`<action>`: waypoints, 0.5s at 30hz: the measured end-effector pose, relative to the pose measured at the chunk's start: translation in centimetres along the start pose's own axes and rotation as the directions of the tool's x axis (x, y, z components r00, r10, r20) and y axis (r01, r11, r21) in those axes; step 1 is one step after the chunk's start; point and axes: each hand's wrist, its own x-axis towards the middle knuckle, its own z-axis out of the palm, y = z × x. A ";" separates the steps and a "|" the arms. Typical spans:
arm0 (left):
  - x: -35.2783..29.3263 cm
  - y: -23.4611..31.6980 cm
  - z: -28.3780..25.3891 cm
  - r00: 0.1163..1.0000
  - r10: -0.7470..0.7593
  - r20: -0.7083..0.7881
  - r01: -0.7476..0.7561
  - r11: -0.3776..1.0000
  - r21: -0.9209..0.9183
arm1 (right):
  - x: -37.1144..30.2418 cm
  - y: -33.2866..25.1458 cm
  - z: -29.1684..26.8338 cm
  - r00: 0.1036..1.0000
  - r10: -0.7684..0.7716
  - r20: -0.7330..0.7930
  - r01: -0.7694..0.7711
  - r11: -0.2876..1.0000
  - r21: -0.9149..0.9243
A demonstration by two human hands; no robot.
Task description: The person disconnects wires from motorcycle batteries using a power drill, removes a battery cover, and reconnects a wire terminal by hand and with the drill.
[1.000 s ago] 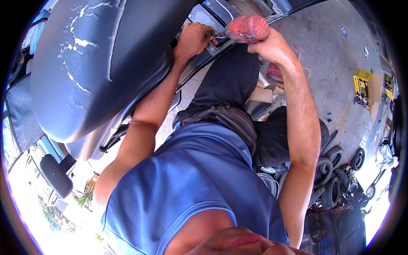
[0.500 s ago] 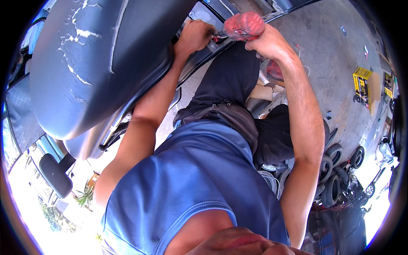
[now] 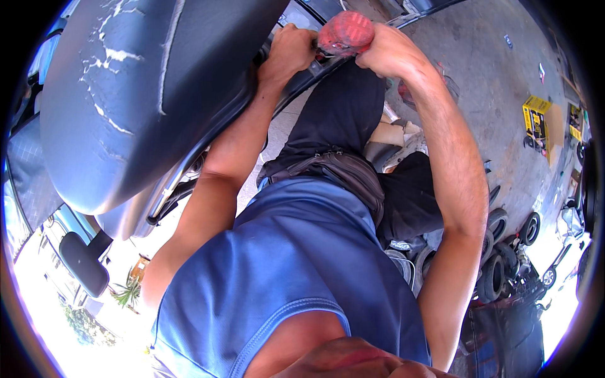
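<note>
My right hand point(image 3: 389, 51) is wrapped round a red, scuffed power drill point(image 3: 346, 33), its rounded rear end facing me. The drill's front end is right beside my left hand point(image 3: 295, 49), and its tip is hidden. My left hand's fingers are curled at the vehicle's door-opening edge point(image 3: 315, 74); what they pinch, if anything, is out of sight. Close to my left forearm is a large dark padded seat point(image 3: 142, 94) with a cracked, peeling covering.
A black side mirror point(image 3: 84, 264) sticks out at lower left, near a potted plant point(image 3: 129, 291). Several tyres point(image 3: 491, 277) lie on the right. Farther off, a yellow-and-black box point(image 3: 537, 120) stands on the concrete floor point(image 3: 479, 82). Cardboard point(image 3: 387, 133) lies by my legs.
The drill and my right hand have moved left and slightly up, closer to my left hand. The drill's front is now less visible. My left hand stays at nearly the same spot.
</note>
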 end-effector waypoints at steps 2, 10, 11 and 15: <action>0.1 0.2 0.1 1.000 -0.011 0.001 0.011 1.000 0.026 | 0.3 -0.4 -0.2 1.000 -0.022 0.005 0.022 0.997 -0.072; 0.3 -0.7 1.4 0.990 -0.015 -0.142 0.022 0.999 0.045 | 1.5 -1.1 -0.4 0.996 -0.055 0.066 0.067 0.976 -0.207; 0.3 -1.0 1.6 0.991 -0.011 -0.133 0.018 0.998 0.055 | 1.6 -1.1 -0.3 0.996 -0.073 0.042 0.081 0.975 -0.208; 0.5 -2.1 2.2 0.984 0.042 -0.172 -0.041 0.999 0.006 | 2.6 -2.1 -0.1 0.991 -0.126 0.042 0.133 0.948 -0.288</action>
